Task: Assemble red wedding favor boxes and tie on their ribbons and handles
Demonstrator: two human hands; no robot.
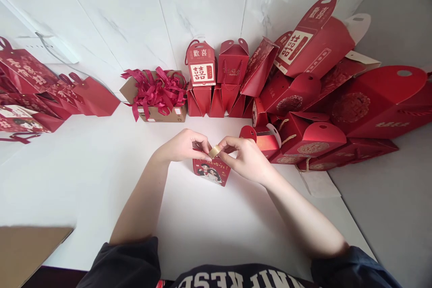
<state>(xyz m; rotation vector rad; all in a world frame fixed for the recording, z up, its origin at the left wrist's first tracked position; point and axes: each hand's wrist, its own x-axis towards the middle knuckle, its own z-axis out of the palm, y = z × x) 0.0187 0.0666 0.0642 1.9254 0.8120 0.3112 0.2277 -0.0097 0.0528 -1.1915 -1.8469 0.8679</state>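
Observation:
A small red gift box [211, 173] with a cartoon couple in wedding clothes printed on its front stands on the white table in front of me. Just over its top edge, my left hand [187, 145] and my right hand [248, 156] meet, fingertips pinched. Between them is a short, shiny gold ribbon-like strip [214, 151], gripped from either side. My fingers cover much of the box's top, so how the strip sits against it cannot be made out.
A cardboard box [168, 115] of dark red ribbons [157, 92] sits against the tiled wall. Stacked red gift boxes [313, 139] fill the back right. More red gift bags [30, 74] lie at the left. A brown cardboard piece [30, 252] is at the lower left.

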